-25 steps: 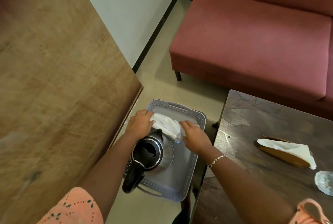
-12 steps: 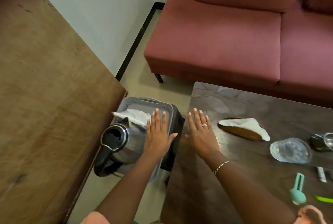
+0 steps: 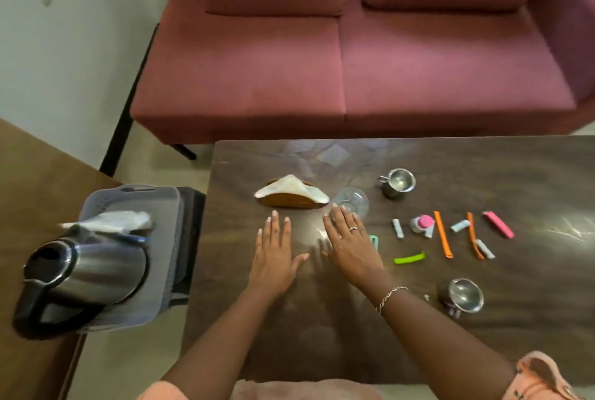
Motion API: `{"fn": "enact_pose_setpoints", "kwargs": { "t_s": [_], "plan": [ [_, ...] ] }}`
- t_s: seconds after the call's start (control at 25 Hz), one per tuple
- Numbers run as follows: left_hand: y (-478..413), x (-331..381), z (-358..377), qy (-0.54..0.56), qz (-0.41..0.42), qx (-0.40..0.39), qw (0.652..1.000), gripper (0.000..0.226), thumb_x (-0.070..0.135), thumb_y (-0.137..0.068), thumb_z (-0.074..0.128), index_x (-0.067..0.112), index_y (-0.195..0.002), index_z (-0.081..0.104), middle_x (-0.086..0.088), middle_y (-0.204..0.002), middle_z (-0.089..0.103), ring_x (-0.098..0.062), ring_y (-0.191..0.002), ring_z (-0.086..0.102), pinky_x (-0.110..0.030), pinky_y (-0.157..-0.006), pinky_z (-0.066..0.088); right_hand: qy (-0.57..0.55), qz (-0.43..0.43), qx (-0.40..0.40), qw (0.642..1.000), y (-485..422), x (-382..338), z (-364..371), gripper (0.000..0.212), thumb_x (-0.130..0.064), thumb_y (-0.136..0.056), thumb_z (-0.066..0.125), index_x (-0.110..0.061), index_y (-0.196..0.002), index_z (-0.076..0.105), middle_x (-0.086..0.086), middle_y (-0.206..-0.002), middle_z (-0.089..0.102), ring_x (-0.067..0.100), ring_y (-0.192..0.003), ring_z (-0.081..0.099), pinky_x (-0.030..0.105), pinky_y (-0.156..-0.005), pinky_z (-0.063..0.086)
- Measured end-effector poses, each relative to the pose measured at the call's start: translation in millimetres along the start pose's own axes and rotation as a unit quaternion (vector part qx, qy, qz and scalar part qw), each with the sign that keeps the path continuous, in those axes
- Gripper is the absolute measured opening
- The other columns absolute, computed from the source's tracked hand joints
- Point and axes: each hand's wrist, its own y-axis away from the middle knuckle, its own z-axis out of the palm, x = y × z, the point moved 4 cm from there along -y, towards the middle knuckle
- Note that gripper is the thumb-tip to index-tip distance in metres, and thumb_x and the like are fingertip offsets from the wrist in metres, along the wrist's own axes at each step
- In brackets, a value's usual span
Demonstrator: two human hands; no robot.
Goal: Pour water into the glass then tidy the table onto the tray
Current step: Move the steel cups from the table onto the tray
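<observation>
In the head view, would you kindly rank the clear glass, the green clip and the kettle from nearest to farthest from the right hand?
1. Clear glass, at the right hand's fingertips.
2. Green clip, to its right.
3. Kettle, far left, in the tray.

Glossy dark wood tabletop (image 3: pixel 418 335); shiny steel kettle (image 3: pixel 96 271) in a matt grey plastic tray (image 3: pixel 167 238); clear glass (image 3: pixel 352 201) at 12 o'clock; matt cloth sofa (image 3: pixel 322 77).
</observation>
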Motion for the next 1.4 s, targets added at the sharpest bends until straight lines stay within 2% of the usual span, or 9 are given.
{"fn": "enact_pose_setpoints", "kwargs": {
  "t_s": [0.24,0.4,0.52,0.68,0.8,0.96,1.04,1.24,1.4],
  "plan": [
    [-18.2,88.0,10.5,-0.016,0.074,-0.055,0.996,0.078,0.052,-0.093,0.032,0.009,-0.146,-0.007,-0.014,-0.155,-0.014,-0.025,-0.144,-0.013,-0.038,-0.117,-0.005,-0.066,0.122,-0.002,0.99,60.8,103.2,10.7,0.074,-0.028,-0.056,0.083,-0.001,-0.12,0.056,0.024,-0.123,0.057,0.04,-0.114,0.055,0.052,-0.093,0.044],
    [-39.0,117.8,9.0,0.013,0.109,-0.062,0.992,0.074,0.041,-0.094,0.04,0.011,-0.147,-0.001,-0.012,-0.157,0.003,-0.025,-0.145,-0.001,-0.038,-0.118,0.002,-0.188,0.309,0.064,0.93,120.1,170.9,19.5,0.061,-0.004,-0.067,0.072,0.003,-0.123,0.05,0.024,-0.122,0.055,0.041,-0.114,0.052,0.047,-0.098,0.04],
    [-68.0,128.7,-2.8,0.038,0.118,-0.022,0.992,0.07,0.028,-0.093,0.048,0.012,-0.147,0.006,-0.014,-0.153,0.02,-0.027,-0.143,0.013,-0.039,-0.119,0.011,-0.253,0.483,0.076,0.835,180.6,197.3,34.6,0.06,0.0,-0.072,0.066,0.001,-0.128,0.044,0.024,-0.125,0.05,0.041,-0.115,0.047,0.045,-0.098,0.036],
    [-119.5,143.5,-18.3,0.038,0.099,-0.014,0.994,0.068,0.025,-0.091,0.054,0.01,-0.145,0.016,-0.018,-0.146,0.034,-0.031,-0.139,0.023,-0.043,-0.115,0.022,-0.337,0.62,-0.025,0.708,228.5,182.6,76.7,0.066,-0.01,-0.071,0.076,0.001,-0.127,0.042,0.03,-0.127,0.044,0.045,-0.117,0.043,0.044,-0.096,0.035],
    [-152.4,156.6,-19.1,0.001,0.107,-0.033,0.994,0.061,0.027,-0.09,0.054,0.008,-0.141,0.026,-0.02,-0.138,0.042,-0.033,-0.132,0.034,-0.043,-0.11,0.029,-0.444,0.661,-0.082,0.599,231.5,170.0,106.3,0.053,-0.025,-0.073,0.076,-0.004,-0.116,0.052,0.023,-0.119,0.053,0.037,-0.112,0.049,0.041,-0.094,0.038],
    [-184.6,169.1,-6.1,-0.049,0.12,-0.067,0.989,0.053,0.026,-0.092,0.051,0.01,-0.138,0.031,-0.02,-0.134,0.047,-0.034,-0.126,0.04,-0.042,-0.107,0.03,-0.592,0.681,-0.041,0.429,217.2,162.7,120.5,0.013,-0.014,-0.084,0.064,-0.008,-0.094,0.056,0.013,-0.083,0.06,0.02,-0.069,0.049,0.029,-0.059,0.039],
    [-202.5,173.8,1.9,-0.057,0.115,-0.082,0.988,0.051,0.026,-0.092,0.048,0.012,-0.138,0.031,-0.02,-0.133,0.048,-0.035,-0.126,0.04,-0.045,-0.109,0.028,-0.621,0.687,-0.025,0.376,209.0,163.6,123.3,0.005,-0.009,-0.088,0.057,-0.01,-0.089,0.053,0.007,-0.081,0.054,0.016,-0.07,0.046,0.03,-0.065,0.039],
    [-233.8,184.0,19.0,-0.053,0.105,-0.113,0.987,0.046,0.019,-0.094,0.042,0.017,-0.138,0.03,-0.016,-0.131,0.051,-0.032,-0.128,0.039,-0.051,-0.115,0.012,-0.665,0.677,-0.005,0.314,195.0,162.1,137.2,0.006,-0.01,-0.091,0.052,-0.013,-0.09,0.058,0.002,-0.088,0.051,0.022,-0.1,0.043,0.038,-0.08,0.044],
    [-247.2,195.7,26.9,-0.023,0.11,-0.129,0.985,0.039,0.011,-0.094,0.038,0.017,-0.132,0.038,-0.01,-0.12,0.062,-0.026,-0.121,0.05,-0.05,-0.116,0.003,-0.652,0.677,0.049,0.337,198.9,167.0,148.5,0.016,-0.007,-0.096,0.043,-0.002,-0.097,0.058,0.008,-0.084,0.052,0.022,-0.089,0.049,0.033,-0.074,0.048]
  ]
}}
